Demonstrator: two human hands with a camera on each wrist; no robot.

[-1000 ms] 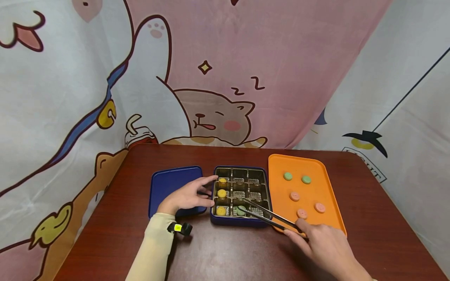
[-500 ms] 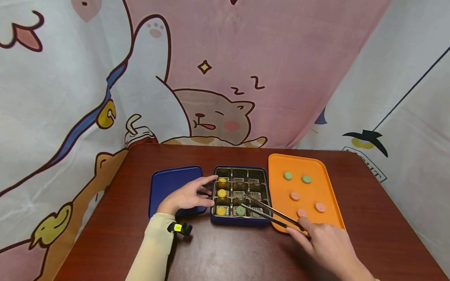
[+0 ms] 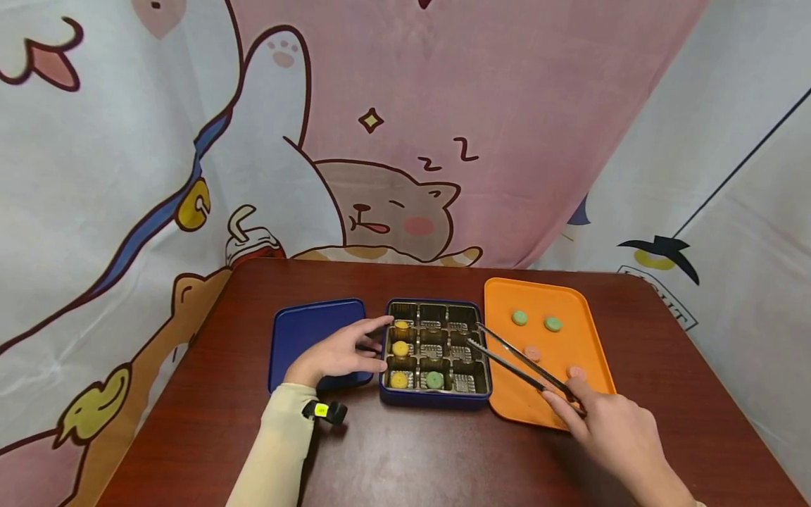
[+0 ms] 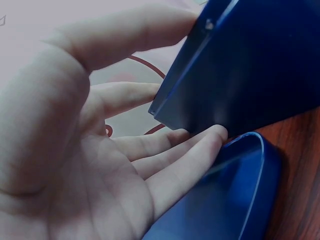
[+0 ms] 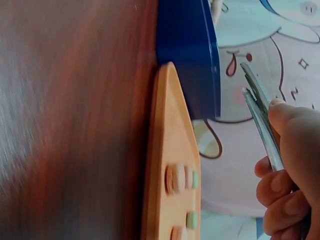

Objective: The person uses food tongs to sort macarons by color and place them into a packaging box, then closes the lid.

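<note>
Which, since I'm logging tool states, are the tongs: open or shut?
Open. The tongs have their tips apart in both head and right wrist views, with nothing between them.

Box (image 3: 435, 399) between lid (image 3: 304, 338) and tray (image 3: 579, 345)

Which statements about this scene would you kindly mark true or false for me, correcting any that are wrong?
1. The right hand's grip holds metal tongs. True.
2. The tongs are pinching a pink piece. False: nothing is between their tips.
3. Three yellow pieces sit in the left column of the box, in the head view. True.
4. The green piece in the box lies in the far row. False: this green piece is in the near row, middle compartment.
5. The blue lid is off the box. True.
6. The tray is left of the box in the head view. False: the orange tray is on its right.
</note>
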